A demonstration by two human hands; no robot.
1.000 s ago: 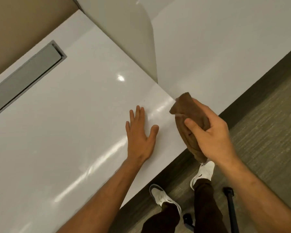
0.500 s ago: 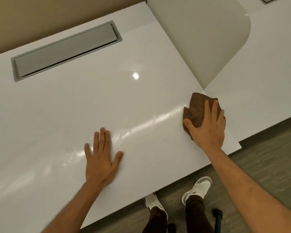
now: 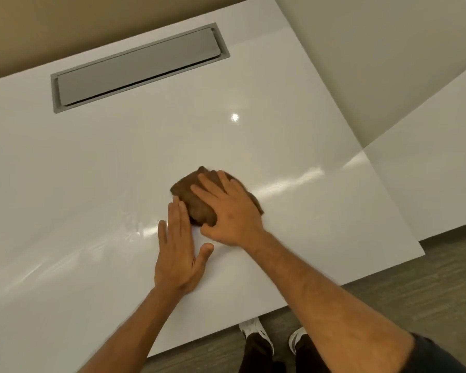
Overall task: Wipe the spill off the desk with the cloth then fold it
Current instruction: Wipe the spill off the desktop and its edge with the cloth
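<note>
Gloss, matt grey and soft brown cloth

The desk (image 3: 97, 184) has a smooth, white, high-gloss top that mirrors a ceiling light as a bright dot and throws long pale streaks of glare across its near half. Set into it, the cable hatch (image 3: 137, 68) looks matt grey, metal or plastic, I cannot tell which, with a flat lid and no shine. The cloth (image 3: 193, 196) is brown, soft and bunched, with a dull, slightly napped fabric surface. The divider panel (image 3: 374, 57) is off-white and smooth, duller than the desktop. The floor (image 3: 428, 286) shows a matt grey-brown wood-grain finish
</note>
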